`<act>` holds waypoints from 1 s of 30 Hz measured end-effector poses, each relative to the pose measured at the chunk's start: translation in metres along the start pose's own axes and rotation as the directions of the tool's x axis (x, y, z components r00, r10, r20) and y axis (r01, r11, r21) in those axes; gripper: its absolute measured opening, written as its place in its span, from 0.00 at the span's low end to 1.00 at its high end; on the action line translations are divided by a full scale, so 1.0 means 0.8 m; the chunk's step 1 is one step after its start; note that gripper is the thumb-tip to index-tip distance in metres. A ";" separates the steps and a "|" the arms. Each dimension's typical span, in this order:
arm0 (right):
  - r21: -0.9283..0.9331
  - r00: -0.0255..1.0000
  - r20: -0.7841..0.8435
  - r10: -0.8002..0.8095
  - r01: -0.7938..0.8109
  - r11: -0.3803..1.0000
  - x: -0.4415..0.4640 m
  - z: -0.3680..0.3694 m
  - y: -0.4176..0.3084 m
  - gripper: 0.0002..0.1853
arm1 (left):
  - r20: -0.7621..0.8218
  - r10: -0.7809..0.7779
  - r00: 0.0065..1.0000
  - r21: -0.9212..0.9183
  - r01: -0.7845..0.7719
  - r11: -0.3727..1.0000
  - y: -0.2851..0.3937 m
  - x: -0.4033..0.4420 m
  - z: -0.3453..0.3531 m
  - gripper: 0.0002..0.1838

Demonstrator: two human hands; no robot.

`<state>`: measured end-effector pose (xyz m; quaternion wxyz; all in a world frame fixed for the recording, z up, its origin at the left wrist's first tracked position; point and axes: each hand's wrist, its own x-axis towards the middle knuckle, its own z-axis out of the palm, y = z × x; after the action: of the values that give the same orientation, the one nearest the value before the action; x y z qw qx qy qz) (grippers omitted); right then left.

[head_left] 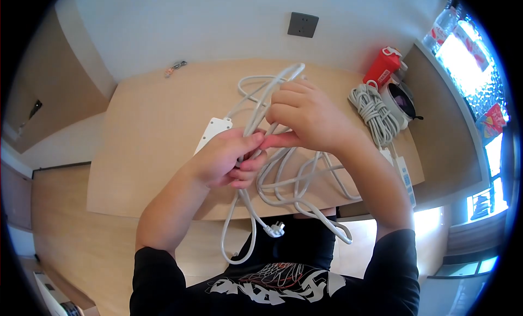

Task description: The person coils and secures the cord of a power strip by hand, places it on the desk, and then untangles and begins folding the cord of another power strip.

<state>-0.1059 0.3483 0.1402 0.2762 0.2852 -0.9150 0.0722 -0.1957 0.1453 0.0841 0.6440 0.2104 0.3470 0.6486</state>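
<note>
A long white power cord (298, 198) lies in loose loops over the table and hangs past its front edge. My left hand (231, 155) is closed around several strands of it. My right hand (302, 114) is closed too, its fingers curled on the cord just above and right of the left hand. The cord's plug (275, 229) dangles below the table edge, in front of my shirt. Partly hidden behind my left hand, a white power strip (213, 132) rests on the table.
On the table's right side lie a coiled cord (375, 111), another power strip (405, 180), a red container (383, 66) and a round dark-lined pot (400, 101). A small cable (176, 68) is at the back left. A socket (303, 24) is on the wall.
</note>
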 end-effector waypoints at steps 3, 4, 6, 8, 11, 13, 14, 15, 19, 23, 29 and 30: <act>-0.013 0.991 -0.121 0.061 -0.063 0.998 -0.014 0.000 0.009 0.26 | 0.065 0.017 0.998 0.080 -0.022 0.997 0.001 -0.004 0.001 0.18; -0.041 0.969 -0.217 0.123 -0.134 0.990 -0.022 -0.003 0.011 0.29 | 0.099 0.054 0.994 0.037 -0.058 0.998 0.000 -0.007 -0.006 0.19; -0.117 0.921 -0.223 0.319 -0.351 0.929 -0.059 -0.003 0.019 0.32 | 0.173 0.124 0.977 -0.049 -0.117 0.992 -0.001 -0.009 -0.017 0.19; -0.107 0.790 -0.009 0.613 -0.610 0.785 -0.104 0.002 0.027 0.32 | 0.249 0.200 0.948 -0.139 -0.169 0.976 -0.001 -0.007 -0.020 0.20; 0.161 0.303 0.561 0.771 -0.953 0.257 -0.098 -0.018 0.006 0.27 | 0.206 0.257 0.944 -0.035 -0.255 0.966 -0.014 0.003 -0.008 0.21; 0.295 0.220 0.590 0.777 -0.954 0.045 -0.096 -0.016 0.001 0.24 | 0.172 0.256 0.951 0.042 -0.267 0.963 -0.019 0.007 0.002 0.21; 0.357 0.187 0.607 0.773 -0.933 -0.054 -0.096 -0.017 0.003 0.23 | 0.149 0.233 0.961 0.073 -0.246 0.967 -0.020 0.007 0.005 0.21; 0.439 0.230 0.644 0.729 -0.892 -0.107 -0.100 -0.015 0.008 0.22 | 0.124 0.214 0.969 0.103 -0.227 0.968 -0.019 0.005 0.010 0.21; 0.562 0.315 0.709 0.631 -0.793 -0.235 -0.095 -0.029 0.007 0.19 | 0.120 0.284 0.951 -0.074 -0.277 0.958 0.023 -0.029 0.036 0.18; 0.649 0.517 0.661 0.544 -0.758 -0.070 -0.070 -0.035 -0.014 0.20 | -0.117 0.490 0.864 0.087 -0.482 0.872 0.122 -0.053 0.101 0.17; 0.832 0.748 0.555 0.365 -0.512 -0.215 0.001 -0.068 -0.017 0.18 | -0.224 0.784 0.580 0.530 -0.602 0.597 0.274 -0.053 0.236 0.13; 0.853 0.775 0.518 0.362 -0.436 -0.287 0.012 -0.066 -0.013 0.18 | -0.188 0.797 0.574 0.566 -0.600 0.565 0.292 -0.058 0.249 0.13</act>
<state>-0.0822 0.3502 0.1896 -0.0905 0.0673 -0.5957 0.7952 -0.2092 0.1515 0.3942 0.1652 0.3270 0.4986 0.7856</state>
